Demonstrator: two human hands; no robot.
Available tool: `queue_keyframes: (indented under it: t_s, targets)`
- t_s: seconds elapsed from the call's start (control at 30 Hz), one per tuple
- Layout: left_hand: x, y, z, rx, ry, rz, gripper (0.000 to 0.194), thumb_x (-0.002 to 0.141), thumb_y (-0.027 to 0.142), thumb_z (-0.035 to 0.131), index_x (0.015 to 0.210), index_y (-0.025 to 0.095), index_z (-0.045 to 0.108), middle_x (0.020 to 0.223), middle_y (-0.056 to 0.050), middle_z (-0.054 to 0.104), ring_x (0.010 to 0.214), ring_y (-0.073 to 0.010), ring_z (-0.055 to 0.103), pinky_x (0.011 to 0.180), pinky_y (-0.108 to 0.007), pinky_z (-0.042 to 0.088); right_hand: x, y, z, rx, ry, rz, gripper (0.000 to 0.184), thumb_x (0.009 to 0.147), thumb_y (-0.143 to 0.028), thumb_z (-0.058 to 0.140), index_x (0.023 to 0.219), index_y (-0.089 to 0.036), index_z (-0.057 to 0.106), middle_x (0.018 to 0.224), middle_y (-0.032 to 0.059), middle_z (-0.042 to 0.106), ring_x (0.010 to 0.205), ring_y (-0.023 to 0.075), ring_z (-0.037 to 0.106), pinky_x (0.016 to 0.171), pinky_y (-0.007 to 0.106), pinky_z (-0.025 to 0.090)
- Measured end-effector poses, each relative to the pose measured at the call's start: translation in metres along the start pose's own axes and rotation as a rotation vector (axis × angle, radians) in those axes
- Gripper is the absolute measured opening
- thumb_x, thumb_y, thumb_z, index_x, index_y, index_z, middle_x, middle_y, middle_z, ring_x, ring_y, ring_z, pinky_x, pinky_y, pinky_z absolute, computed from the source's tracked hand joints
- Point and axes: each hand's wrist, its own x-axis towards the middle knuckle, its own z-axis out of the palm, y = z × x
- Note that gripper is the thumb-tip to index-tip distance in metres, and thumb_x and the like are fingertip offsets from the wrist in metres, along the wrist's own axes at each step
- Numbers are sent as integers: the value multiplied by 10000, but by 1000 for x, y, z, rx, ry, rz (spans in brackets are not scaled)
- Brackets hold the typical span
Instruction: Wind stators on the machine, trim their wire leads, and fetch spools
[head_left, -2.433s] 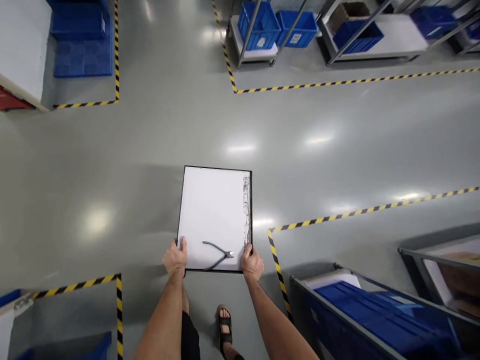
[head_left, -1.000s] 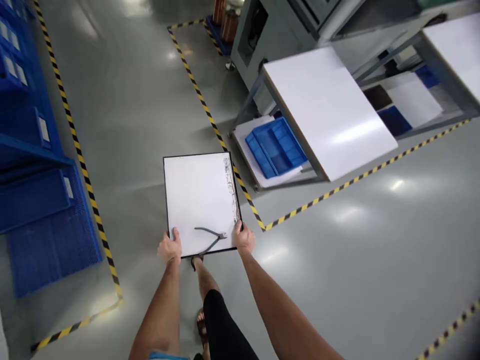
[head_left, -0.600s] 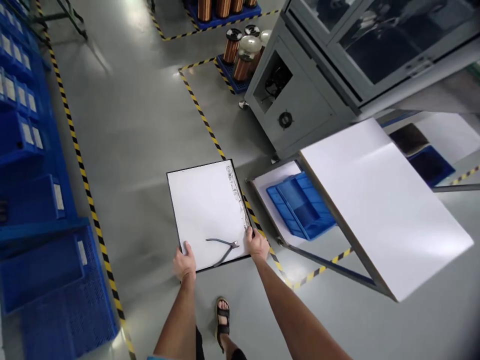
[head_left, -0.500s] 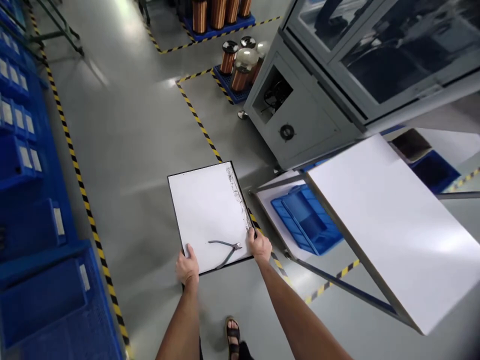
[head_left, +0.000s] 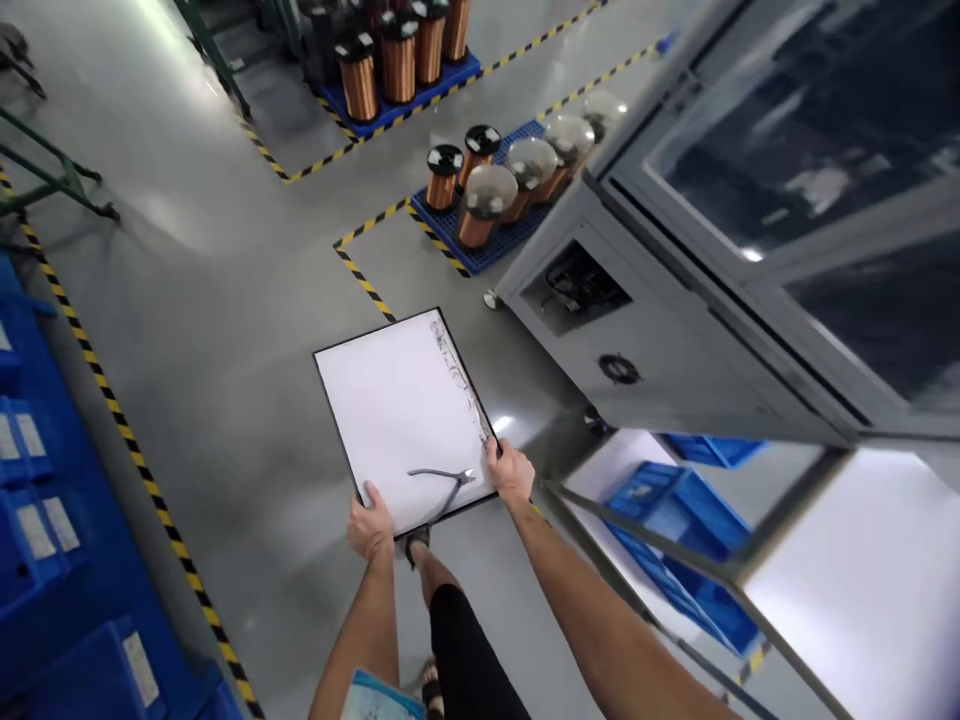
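I carry a flat white board (head_left: 397, 400) with a thin black frame level in front of me. My left hand (head_left: 369, 524) grips its near left corner, thumb on top. At the near right corner my right hand (head_left: 511, 471) holds the edge the same way. A pair of grey cutting pliers (head_left: 441, 484) lies loose on the board close to my hands, jaws pointing right. Dark smudges run along the board's right edge. My legs and a sandalled foot (head_left: 417, 541) show below the board.
A grey machine cabinet (head_left: 622, 330) with glazed doors stands to the right. Copper wire spools (head_left: 480, 195) sit on blue pallets ahead. A white-topped trolley (head_left: 855, 580) with blue bins (head_left: 679, 520) is at lower right. Blue crates (head_left: 45, 500) line the left behind yellow-black floor tape (head_left: 135, 460).
I have walked on and turned left with the board in both hands. The trolley slid to the lower right, the spools and cabinet came nearer. The pliers stayed put on the board.
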Motion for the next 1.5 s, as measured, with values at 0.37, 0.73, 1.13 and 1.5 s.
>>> queue_keyframes:
  t_s: [0.37, 0.73, 1.13, 1.5]
  targets:
    - [253, 272, -100, -4, -7, -6, 655, 1194, 648, 480, 1436, 155, 837, 1116, -260, 895, 1061, -459, 878, 892, -502, 649, 205, -311, -119, -13, -1, -4, 597, 1264, -582, 396, 1291, -227, 876, 1198, 146, 879, 1051, 239, 789, 826, 300, 439]
    - [466, 530, -192, 95, -51, 85, 708, 1199, 648, 456, 1567, 142, 786, 1189, -274, 895, 1133, -458, 879, 930, -506, 655, 375, -547, -221, 81, -2, 107, 611, 1251, -591, 412, 1306, -204, 881, 1221, 177, 882, 1096, 255, 808, 878, 304, 479]
    - [668, 831, -261, 160, -113, 323, 657, 1190, 604, 551, 1551, 111, 793, 1203, -277, 888, 1148, -443, 871, 977, -494, 644, 549, -743, -320, 190, 38, 295, 686, 1255, -554, 321, 1507, -167, 829, 1255, 239, 886, 1128, 334, 854, 937, 372, 568]
    - [807, 1095, -303, 315, -238, 764, 633, 1177, 606, 598, 1498, 103, 807, 1177, -258, 886, 1136, -402, 867, 976, -424, 615, 637, -893, -388, 390, 89, 675, 745, 1236, -521, 266, 1518, -134, 837, 1273, 265, 884, 1148, 386, 857, 933, 415, 596]
